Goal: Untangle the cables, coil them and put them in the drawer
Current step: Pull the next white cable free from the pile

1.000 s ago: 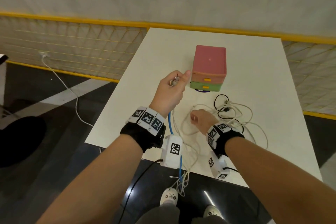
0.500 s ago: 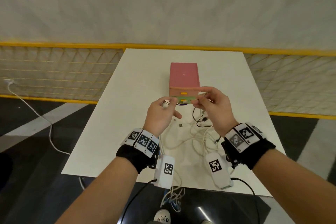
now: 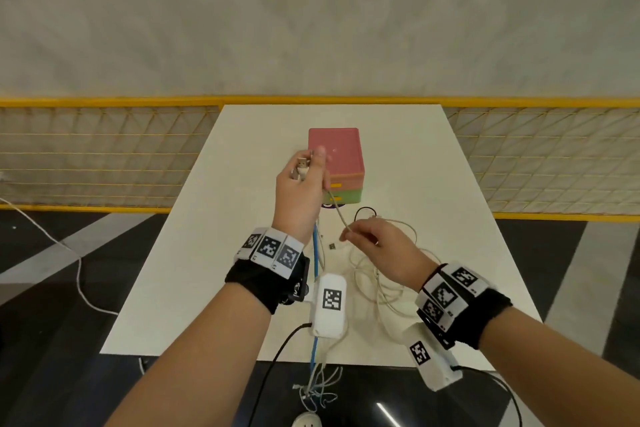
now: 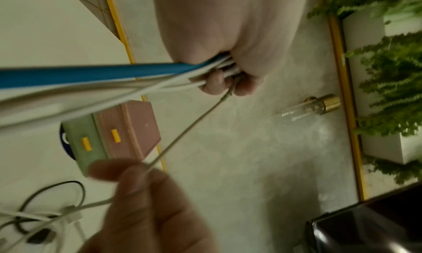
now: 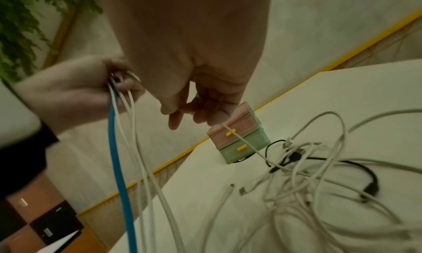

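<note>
My left hand [image 3: 308, 166] is raised in front of the drawer box and grips a bundle of cable ends, with a USB plug [image 3: 302, 163] sticking out on top. A blue cable [image 3: 315, 253] and white ones hang from it past the table's near edge. My right hand [image 3: 346, 234], lower and to the right, pinches a thin white cable [image 3: 336, 210] that runs taut up to the left hand. The rest of the white and black cable tangle [image 3: 381, 274] lies under the right hand. The drawer box [image 3: 336, 152] is pink over green [image 5: 244, 146], both drawers shut.
The white table [image 3: 433, 184] ends just behind the wrists, and cable ends [image 3: 317, 388] dangle below its near edge. A loose plug [image 3: 332, 246] lies between the hands. A yellow-railed mesh fence [image 3: 104, 149] stands behind. A white cord [image 3: 69, 253] trails on the floor at left.
Half a second ago both hands met in front of the drawer box. The left hand has risen with the cable ends; the right hand has slid down and back along the white cable, drawing it taut.
</note>
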Tool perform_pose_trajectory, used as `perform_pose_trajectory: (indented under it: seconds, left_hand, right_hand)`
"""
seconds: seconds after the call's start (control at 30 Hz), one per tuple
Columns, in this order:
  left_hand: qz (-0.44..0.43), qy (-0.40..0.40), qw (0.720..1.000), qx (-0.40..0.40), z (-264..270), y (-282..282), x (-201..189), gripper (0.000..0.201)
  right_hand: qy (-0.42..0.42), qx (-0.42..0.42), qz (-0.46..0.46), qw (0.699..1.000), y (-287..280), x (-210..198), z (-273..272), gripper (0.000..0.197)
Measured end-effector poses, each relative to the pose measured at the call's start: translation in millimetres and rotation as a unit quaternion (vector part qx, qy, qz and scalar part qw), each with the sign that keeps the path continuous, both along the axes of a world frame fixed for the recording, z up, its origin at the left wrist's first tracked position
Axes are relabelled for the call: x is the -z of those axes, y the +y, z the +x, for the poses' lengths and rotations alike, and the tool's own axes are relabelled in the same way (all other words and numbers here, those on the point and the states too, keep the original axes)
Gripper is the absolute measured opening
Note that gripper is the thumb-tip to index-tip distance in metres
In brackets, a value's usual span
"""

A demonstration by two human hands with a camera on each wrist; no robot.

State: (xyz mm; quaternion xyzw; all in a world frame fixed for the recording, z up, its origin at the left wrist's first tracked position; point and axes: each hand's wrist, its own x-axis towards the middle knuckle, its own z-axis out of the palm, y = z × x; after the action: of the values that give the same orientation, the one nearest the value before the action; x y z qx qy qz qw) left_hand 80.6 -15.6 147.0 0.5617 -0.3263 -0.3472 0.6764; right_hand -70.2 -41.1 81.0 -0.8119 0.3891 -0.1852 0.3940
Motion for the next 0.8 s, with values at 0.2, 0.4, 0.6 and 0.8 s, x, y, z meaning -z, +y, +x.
perform_pose_trajectory:
  seconds: [0.2,0.4,0.6,0.8]
  left_hand:
    - [-0.075,0.093,0.993,0.012,19,1,-29,0.025]
    - [0.079,-0.132,0.981,0.120,20,9,-32,0.019]
    - [0.169,-0.211,0.939,0.210,1,10,-25,0.026]
    - [0.031,-0.080,0.992,-0.087,21,3,-47,0.013]
  right_hand:
    - [0.032,0.014,0.085,0.996,-17,12,-14,0.023]
    - [-0.088,0.049,0.150,0.983,-33,-26,-16,0.028]
    - [-0.173,0.043,0.079,0.981,-44,-61,0,0.021]
    - [-0.056,0.039,0.180,0.981,-39,-20,-13,0.031]
